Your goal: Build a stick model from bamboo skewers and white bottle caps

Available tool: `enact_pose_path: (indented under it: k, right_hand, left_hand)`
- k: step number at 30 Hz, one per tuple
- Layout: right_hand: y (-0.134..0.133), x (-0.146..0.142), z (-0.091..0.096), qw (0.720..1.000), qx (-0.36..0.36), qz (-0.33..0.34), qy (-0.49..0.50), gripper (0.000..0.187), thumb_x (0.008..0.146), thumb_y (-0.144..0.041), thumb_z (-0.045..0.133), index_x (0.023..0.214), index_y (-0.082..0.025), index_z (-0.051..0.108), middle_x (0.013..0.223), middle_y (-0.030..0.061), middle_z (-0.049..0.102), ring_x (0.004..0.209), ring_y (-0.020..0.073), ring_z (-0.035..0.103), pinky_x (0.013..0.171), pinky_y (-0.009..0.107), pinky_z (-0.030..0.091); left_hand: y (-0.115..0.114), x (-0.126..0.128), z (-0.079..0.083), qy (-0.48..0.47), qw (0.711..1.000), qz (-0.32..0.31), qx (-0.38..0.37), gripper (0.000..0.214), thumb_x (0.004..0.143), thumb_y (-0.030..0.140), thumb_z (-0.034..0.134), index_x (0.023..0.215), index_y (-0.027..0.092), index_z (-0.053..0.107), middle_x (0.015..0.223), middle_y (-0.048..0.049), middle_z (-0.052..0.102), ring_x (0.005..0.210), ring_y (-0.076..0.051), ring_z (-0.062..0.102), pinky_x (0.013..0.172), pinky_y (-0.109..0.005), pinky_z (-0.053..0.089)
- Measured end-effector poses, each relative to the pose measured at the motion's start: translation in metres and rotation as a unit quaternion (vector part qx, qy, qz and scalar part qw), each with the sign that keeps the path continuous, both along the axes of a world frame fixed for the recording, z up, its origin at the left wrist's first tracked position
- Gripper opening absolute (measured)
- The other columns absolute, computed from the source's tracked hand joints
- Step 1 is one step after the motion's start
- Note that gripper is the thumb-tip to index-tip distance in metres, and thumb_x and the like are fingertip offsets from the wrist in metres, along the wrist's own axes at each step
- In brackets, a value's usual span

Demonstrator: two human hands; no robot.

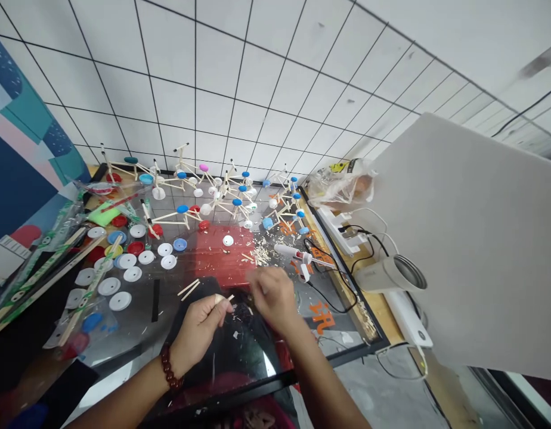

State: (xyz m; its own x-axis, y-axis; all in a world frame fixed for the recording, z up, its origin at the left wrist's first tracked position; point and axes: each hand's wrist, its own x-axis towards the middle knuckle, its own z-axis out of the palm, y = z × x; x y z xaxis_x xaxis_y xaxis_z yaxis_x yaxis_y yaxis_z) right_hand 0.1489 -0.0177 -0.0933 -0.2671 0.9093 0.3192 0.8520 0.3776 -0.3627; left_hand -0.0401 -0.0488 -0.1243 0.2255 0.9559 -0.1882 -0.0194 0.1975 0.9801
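Observation:
My left hand (204, 325), with a dark red bead bracelet, pinches a short wooden stick (231, 297) between thumb and fingertips. Close by on the right, my right hand (273, 292) hovers near the front edge of a red mat (208, 257), fingers curled and smeared by motion; whether they hold anything does not show. A few loose wooden sticks (189, 290) lie left of the mat. On the mat rests a white bottle cap (228, 240). Broken wood bits (262, 253) are scattered at its right side, beside a white corded tool like a glue gun (293, 252).
Stick figures with coloured caps (237, 203) stand along the tiled wall. Loose white caps (132, 273) and packets of long sticks (90, 289) cover the left side. On the right are a power strip (340, 229), cables, a metal cup (392, 274) and a plastic bag (340, 183).

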Motion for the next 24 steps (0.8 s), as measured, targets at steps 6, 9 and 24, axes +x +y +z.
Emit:
enact_pose_path:
  k: [6,9,24]
  right_hand:
    - [0.069,0.006,0.004,0.958,-0.137,-0.059,-0.243,0.026,0.092,-0.019,0.047,0.089,-0.017,0.073,0.093,0.0121,0.070,0.090,0.0220,0.063,0.078,0.030,0.041]
    - [0.079,0.000,0.000,0.960,-0.139,-0.042,-0.241,0.021,0.088,-0.019,0.052,0.087,-0.015,0.072,0.094,0.0133,0.070,0.093,0.0229,0.063,0.081,0.030,0.041]
    - [-0.018,-0.046,0.017,0.991,-0.110,0.029,0.072,0.015,0.092,-0.030,0.057,0.098,-0.023,0.069,0.089,0.0016,0.073,0.080,0.0148,0.066,0.074,0.023,0.045]
  left_hand:
    - [0.009,-0.007,0.011,0.035,0.996,0.027,0.073,0.018,0.078,0.038,0.070,0.071,0.022,0.074,0.074,-0.0051,0.067,0.076,-0.020,0.059,0.073,-0.027,0.046]
    - [0.011,-0.006,0.009,-0.053,0.997,0.032,-0.049,0.023,0.076,0.042,0.072,0.082,0.020,0.075,0.060,-0.0003,0.060,0.052,-0.013,0.049,0.049,-0.022,0.039]
    - [0.011,-0.001,0.011,-0.402,0.856,0.147,-0.288,0.014,0.085,0.015,0.060,0.096,0.012,0.070,0.088,-0.0060,0.069,0.078,-0.012,0.065,0.074,-0.026,0.056]
